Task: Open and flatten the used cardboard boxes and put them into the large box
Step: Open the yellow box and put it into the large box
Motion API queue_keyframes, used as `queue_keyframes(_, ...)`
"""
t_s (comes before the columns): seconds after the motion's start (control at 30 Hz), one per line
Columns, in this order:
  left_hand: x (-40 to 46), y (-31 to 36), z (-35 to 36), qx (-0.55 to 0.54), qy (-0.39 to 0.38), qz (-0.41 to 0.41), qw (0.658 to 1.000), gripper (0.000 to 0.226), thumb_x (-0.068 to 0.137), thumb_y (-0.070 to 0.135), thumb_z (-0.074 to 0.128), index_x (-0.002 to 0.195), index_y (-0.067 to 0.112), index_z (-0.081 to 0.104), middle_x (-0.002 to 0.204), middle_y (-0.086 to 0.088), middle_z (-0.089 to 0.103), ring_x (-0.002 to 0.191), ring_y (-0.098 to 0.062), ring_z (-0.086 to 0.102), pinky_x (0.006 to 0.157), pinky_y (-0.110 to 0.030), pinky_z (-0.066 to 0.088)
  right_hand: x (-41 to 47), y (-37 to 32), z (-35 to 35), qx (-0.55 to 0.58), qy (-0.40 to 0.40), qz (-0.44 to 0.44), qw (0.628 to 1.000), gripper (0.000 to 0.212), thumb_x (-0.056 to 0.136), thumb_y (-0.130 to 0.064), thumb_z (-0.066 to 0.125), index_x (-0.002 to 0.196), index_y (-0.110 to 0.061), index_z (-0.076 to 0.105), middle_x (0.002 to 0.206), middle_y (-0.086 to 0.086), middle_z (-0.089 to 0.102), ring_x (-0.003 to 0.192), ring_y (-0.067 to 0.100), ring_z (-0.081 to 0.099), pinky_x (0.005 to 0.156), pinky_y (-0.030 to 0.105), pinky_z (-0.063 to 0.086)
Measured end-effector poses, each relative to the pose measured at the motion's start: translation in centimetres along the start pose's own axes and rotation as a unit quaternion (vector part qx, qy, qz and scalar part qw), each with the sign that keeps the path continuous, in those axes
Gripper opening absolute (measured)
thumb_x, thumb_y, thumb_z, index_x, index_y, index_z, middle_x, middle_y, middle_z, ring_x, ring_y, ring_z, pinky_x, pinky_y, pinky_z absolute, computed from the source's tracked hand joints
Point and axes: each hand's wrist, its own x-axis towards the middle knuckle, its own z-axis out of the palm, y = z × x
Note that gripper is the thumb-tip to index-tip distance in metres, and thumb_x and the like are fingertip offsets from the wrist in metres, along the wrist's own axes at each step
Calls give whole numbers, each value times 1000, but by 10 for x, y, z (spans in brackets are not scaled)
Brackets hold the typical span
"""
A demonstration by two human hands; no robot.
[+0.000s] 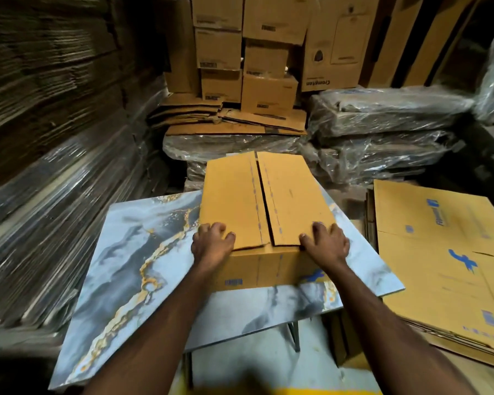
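Shrink-wrapped stacks of cardboard (40, 195) fill the left side, and beside them stands the marbled surface (131, 252) carrying a brown cardboard box (263, 201) with its two top flaps shut along a centre seam. Left hand (211, 246) presses spread fingers on the near left corner of the box and right hand (327, 243) on the near right corner, neither grip closed around anything. Flattened boxes (445, 266) lie stacked to the right of the surface.
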Motion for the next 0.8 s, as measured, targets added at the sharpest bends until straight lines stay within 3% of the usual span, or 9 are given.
queue_keyframes(0.1,-8,11,8,67,-23,22,997,52,93,51,52,140,33,46,154,-7,31,141,-32,25,115,-46,22,4,10,5,-36,-24,-24,999,52,90,-60,50,133,-30,49,149,17,31,143,32,21,116,55,14)
queue_keyframes(0.3,-14,27,24,123,-63,64,988,82,88,72,45,153,25,24,163,-14,8,151,-32,2,119,-55,2,-2,18,2,-15,-77,-31,996,62,94,-65,43,149,-37,32,165,8,0,151,27,-7,114,63,8)
queue_keyframes(0.47,-15,54,34,225,-85,201,950,107,77,85,44,158,29,0,163,-15,-19,145,-32,-31,108,-56,-27,-10,28,8,71,24,-52,996,64,92,-58,55,145,-26,41,160,15,17,149,31,10,113,57,22)
queue_keyframes(0.57,-5,61,37,290,-99,255,917,109,73,87,46,156,38,-5,161,-12,-27,143,-33,-35,106,-62,-28,-9,42,13,208,89,18,974,65,98,-49,47,149,-10,36,155,23,27,145,37,21,115,48,22)
queue_keyframes(0.63,-1,54,45,282,-139,230,921,110,72,88,47,154,43,-11,161,-10,-28,146,-32,-30,110,-65,-20,-6,53,15,324,69,129,935,58,102,-47,34,144,-9,42,145,22,43,135,36,39,109,43,32)
queue_keyframes(0.7,-1,44,53,300,-162,212,916,110,74,88,46,152,44,-16,161,-11,-26,148,-33,-23,113,-67,-12,-7,60,14,467,10,256,846,52,104,-53,25,119,-16,58,117,13,62,103,24,64,86,29,48)
queue_keyframes(0.73,-2,40,57,313,-156,214,912,108,75,87,44,152,43,-17,162,-11,-23,149,-33,-21,114,-67,-10,-9,65,15,520,-19,308,796,54,104,-57,21,101,-20,59,99,6,62,83,17,65,73,24,49)
queue_keyframes(0.8,-2,37,60,318,-134,222,912,103,77,88,39,153,43,-16,163,-11,-19,150,-33,-16,114,-66,-8,-18,72,15,568,-74,369,732,63,101,-63,12,95,-17,54,87,2,58,74,16,60,66,26,49)
